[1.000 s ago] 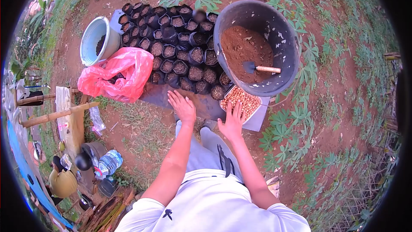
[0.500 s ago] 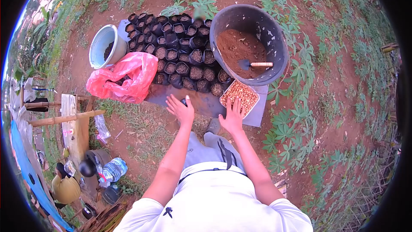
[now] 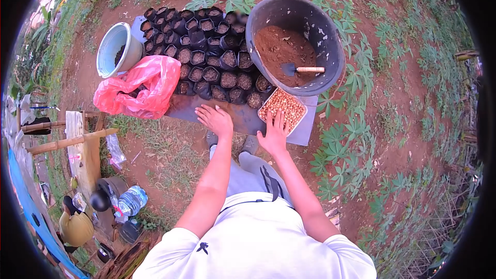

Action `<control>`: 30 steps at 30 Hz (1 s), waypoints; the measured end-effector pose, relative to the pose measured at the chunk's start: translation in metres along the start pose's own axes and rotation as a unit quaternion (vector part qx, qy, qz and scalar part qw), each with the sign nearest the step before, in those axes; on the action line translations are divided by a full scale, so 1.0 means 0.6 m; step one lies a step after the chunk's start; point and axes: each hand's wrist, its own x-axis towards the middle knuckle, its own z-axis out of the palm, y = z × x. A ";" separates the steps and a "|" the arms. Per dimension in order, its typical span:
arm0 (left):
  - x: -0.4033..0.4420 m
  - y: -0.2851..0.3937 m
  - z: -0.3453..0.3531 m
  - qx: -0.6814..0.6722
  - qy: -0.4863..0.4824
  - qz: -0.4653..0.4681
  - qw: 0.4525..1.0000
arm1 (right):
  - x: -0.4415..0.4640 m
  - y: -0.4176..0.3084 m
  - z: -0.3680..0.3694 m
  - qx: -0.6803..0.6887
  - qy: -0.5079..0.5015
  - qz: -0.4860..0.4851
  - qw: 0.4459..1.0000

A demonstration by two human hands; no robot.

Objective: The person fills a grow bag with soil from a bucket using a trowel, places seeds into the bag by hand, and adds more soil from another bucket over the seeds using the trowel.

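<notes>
My left hand (image 3: 216, 121) lies flat, palm down, with its fingers stretched out over the near edge of the grey board (image 3: 181, 106). Nothing shows in it, though its underside is hidden. At the near left corner of a white tray (image 3: 305, 115) full of small round tan seeds (image 3: 282, 106), my right hand (image 3: 274, 135) has its fingers extended and apart, the fingertips over the seeds. Rows of black planting bags (image 3: 210, 75) filled with soil stand just beyond both hands.
A large black tub (image 3: 336, 46) at the right holds brown soil (image 3: 284, 46) and a small trowel (image 3: 305, 69). Left of the bags are a pink plastic bag (image 3: 160, 85) and a pale blue bucket (image 3: 133, 51). Water bottles (image 3: 133, 200) and a wooden bench (image 3: 82, 147) stand lower left.
The view has shifted slightly, so the bags and tub appear farther left and higher. A dark spot beside my left thumb no longer shows. My right hand stays at the seed tray.
</notes>
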 end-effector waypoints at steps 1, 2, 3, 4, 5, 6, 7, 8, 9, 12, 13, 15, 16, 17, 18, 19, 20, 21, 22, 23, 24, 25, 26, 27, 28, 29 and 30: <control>0.001 -0.002 -0.001 0.001 0.006 0.028 1.000 | 0.000 -0.001 -0.001 0.000 -0.003 0.000 1.000; 0.002 -0.004 -0.003 0.002 0.012 0.056 0.998 | 0.000 -0.001 -0.002 0.004 0.001 -0.001 1.000; 0.002 -0.006 -0.004 0.004 0.010 0.054 0.998 | 0.001 0.000 -0.001 0.008 0.005 -0.003 1.000; 0.001 -0.010 -0.005 -0.007 0.014 0.090 0.996 | 0.002 0.000 0.001 0.009 0.001 -0.003 1.000; 0.001 -0.013 -0.006 -0.019 0.017 0.127 0.992 | 0.003 0.001 0.002 0.009 0.005 -0.002 1.000; 0.003 -0.015 -0.006 -0.016 0.014 0.126 0.992 | 0.004 0.001 0.003 0.010 0.008 -0.001 1.000; 0.005 -0.016 -0.005 -0.009 0.002 0.132 0.991 | 0.004 0.001 0.003 0.007 0.003 0.001 1.000; 0.004 -0.015 -0.004 -0.003 -0.010 0.137 0.990 | 0.004 0.001 0.003 0.006 -0.002 0.003 1.000; 0.003 -0.010 -0.006 -0.001 -0.014 0.134 0.991 | 0.005 0.002 0.003 0.010 -0.001 0.002 1.000; 0.008 0.000 -0.013 0.054 -0.042 0.106 0.992 | 0.004 -0.001 0.003 0.015 -0.008 0.003 1.000; 0.009 0.000 -0.013 0.060 -0.048 0.100 0.992 | 0.008 -0.002 0.002 0.014 -0.010 0.008 1.000; 0.009 0.009 -0.012 0.061 -0.060 0.096 0.992 | 0.011 -0.002 0.001 0.010 -0.016 0.009 1.000; 0.009 0.010 -0.016 0.058 -0.064 0.094 0.992 | 0.010 -0.001 0.000 0.009 -0.025 0.010 1.000; 0.009 0.011 -0.021 0.057 -0.067 0.093 0.992 | 0.011 0.000 -0.001 0.009 -0.027 0.010 1.000; 0.011 0.012 -0.017 0.055 -0.067 0.094 0.992 | 0.013 0.002 0.000 0.008 -0.025 0.011 1.000; 0.010 0.010 -0.017 0.071 -0.071 0.091 0.991 | 0.010 0.002 0.003 0.018 -0.019 0.008 1.000; 0.012 0.009 -0.017 0.085 -0.073 0.089 0.990 | 0.008 0.001 0.004 0.028 -0.011 0.004 1.000; 0.012 0.009 -0.017 0.081 -0.069 0.091 0.990 | 0.008 0.001 0.003 0.027 -0.005 0.004 1.000; 0.011 0.008 -0.020 0.085 -0.065 0.089 0.990 | 0.007 0.000 0.003 0.021 -0.010 0.006 1.000; 0.011 0.009 -0.021 0.089 -0.060 0.087 0.990 | 0.008 0.000 0.002 0.015 -0.015 0.008 1.000; 0.011 0.011 -0.022 0.084 -0.055 0.089 0.991 | 0.009 0.000 0.003 0.014 -0.008 0.006 1.000; 0.010 0.013 -0.024 0.072 -0.039 0.084 0.993 | 0.007 -0.001 0.004 0.012 -0.014 0.008 1.000; 0.009 0.017 -0.026 0.058 -0.023 0.081 0.995 | 0.007 -0.001 0.003 0.010 -0.017 0.010 1.000; 0.008 0.019 -0.028 0.060 -0.026 0.075 0.995 | 0.007 -0.001 0.004 0.007 -0.027 0.017 0.999; 0.002 0.020 -0.032 0.051 -0.022 0.077 0.995 | 0.004 0.001 0.006 0.003 -0.018 0.016 1.000; 0.002 0.023 -0.034 0.052 -0.014 0.079 0.995 | 0.006 0.002 0.007 -0.004 -0.017 0.014 1.000; 0.000 0.023 -0.039 0.056 -0.006 0.080 0.995 | 0.006 0.002 0.006 -0.009 -0.018 0.012 1.000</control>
